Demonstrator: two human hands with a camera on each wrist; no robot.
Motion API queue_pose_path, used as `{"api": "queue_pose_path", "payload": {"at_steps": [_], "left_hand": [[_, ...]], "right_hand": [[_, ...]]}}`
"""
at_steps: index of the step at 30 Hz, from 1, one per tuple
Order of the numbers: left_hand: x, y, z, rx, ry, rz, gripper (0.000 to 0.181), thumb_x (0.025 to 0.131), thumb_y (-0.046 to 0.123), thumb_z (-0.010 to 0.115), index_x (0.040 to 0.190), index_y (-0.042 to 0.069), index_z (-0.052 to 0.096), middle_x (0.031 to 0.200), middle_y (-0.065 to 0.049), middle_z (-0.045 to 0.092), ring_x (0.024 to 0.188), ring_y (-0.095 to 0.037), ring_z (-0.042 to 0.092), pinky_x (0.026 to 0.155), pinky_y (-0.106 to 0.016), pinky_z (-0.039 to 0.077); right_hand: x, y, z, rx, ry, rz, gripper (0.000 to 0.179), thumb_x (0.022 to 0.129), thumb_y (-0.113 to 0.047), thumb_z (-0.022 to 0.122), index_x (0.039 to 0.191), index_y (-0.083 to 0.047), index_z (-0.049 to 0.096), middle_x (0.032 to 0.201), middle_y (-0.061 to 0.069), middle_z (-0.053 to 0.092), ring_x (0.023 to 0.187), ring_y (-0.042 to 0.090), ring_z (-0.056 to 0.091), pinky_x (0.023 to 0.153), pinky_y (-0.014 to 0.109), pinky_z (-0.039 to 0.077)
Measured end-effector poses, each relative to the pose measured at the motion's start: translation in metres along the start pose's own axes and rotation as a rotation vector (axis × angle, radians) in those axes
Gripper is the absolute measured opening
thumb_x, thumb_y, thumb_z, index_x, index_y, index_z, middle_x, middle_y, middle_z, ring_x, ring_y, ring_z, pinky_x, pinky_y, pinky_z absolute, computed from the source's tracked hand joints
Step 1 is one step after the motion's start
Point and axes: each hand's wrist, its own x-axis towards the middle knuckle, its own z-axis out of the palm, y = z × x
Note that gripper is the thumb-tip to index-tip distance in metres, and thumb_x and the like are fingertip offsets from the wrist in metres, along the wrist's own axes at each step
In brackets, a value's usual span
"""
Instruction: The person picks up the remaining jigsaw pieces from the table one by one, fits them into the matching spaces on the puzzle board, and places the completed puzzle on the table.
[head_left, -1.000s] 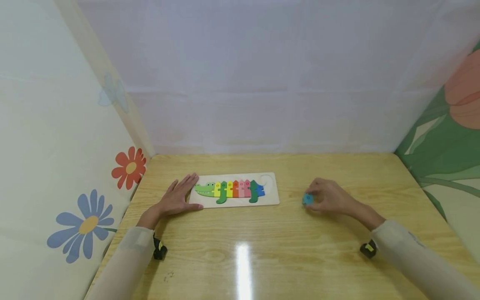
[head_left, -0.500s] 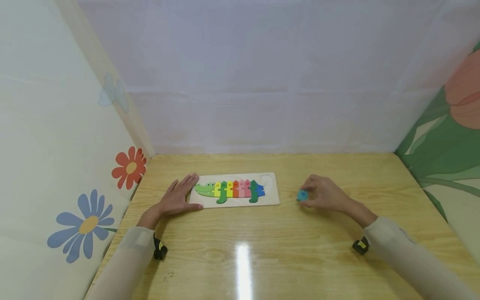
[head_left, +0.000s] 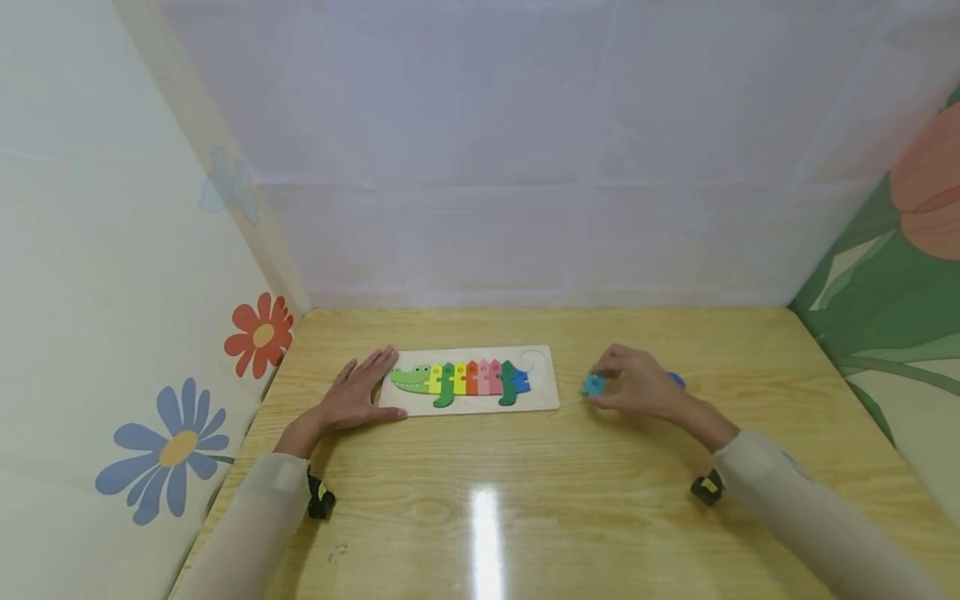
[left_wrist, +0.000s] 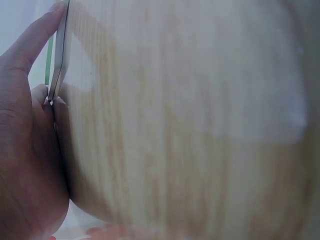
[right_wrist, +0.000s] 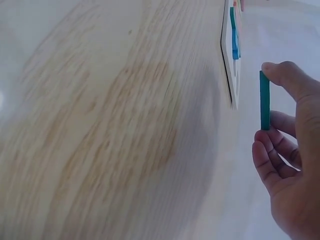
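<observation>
A pale wooden puzzle board (head_left: 401,408) lies on the table, with a crocodile of coloured pieces (head_left: 472,378) set in it. The crocodile runs from a green head at the left to a blue piece (head_left: 521,381), with a bare outline of a curled tail beyond. My left hand (head_left: 351,398) rests at the board's left end with its fingers spread, the thumb on the near edge. Right of the board, my right hand (head_left: 637,385) pinches a small teal puzzle piece (head_left: 594,385) between thumb and fingertips. In the right wrist view, this teal piece (right_wrist: 265,100) appears edge-on, above the table.
Another blue piece (head_left: 677,380) lies on the table, partly hidden behind my right hand. White cloth (head_left: 480,208) rises along the table's back edge. Flower-printed panels (head_left: 180,450) stand at both sides. A bright light reflection (head_left: 486,542) streaks the wooden table near the front.
My right hand has moved left toward the board with the teal piece, and the blue piece behind it has come into view. My left hand and the board have stayed put.
</observation>
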Motion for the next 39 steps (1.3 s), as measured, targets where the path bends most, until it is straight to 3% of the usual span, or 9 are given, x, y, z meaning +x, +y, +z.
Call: {"api": "queue_pose_path", "payload": {"at_steps": [24, 39], "left_hand": [[0.001, 0.001, 0.000, 0.001, -0.009, -0.009, 0.117, 0.088, 0.065, 0.074, 0.170, 0.006, 0.016, 0.177, -0.017, 0.012, 0.164, -0.038, 0.006, 0.128, -0.064, -0.002], [0.001, -0.001, 0.000, -0.002, -0.006, -0.002, 0.116, 0.088, 0.064, 0.075, 0.170, 0.005, 0.017, 0.177, -0.018, 0.012, 0.164, -0.039, 0.006, 0.127, -0.066, -0.002]], "right_hand": [[0.019, -0.014, 0.009, -0.037, 0.033, 0.035, 0.039, 0.076, -0.026, 0.098, 0.103, -0.003, 0.081, 0.098, 0.004, 0.069, 0.083, 0.017, 0.067, 0.072, 0.030, 0.060], [0.028, -0.015, 0.018, -0.030, 0.058, -0.018, 0.038, 0.076, -0.024, 0.097, 0.103, -0.004, 0.081, 0.096, 0.004, 0.069, 0.082, 0.016, 0.068, 0.073, 0.030, 0.061]]}}
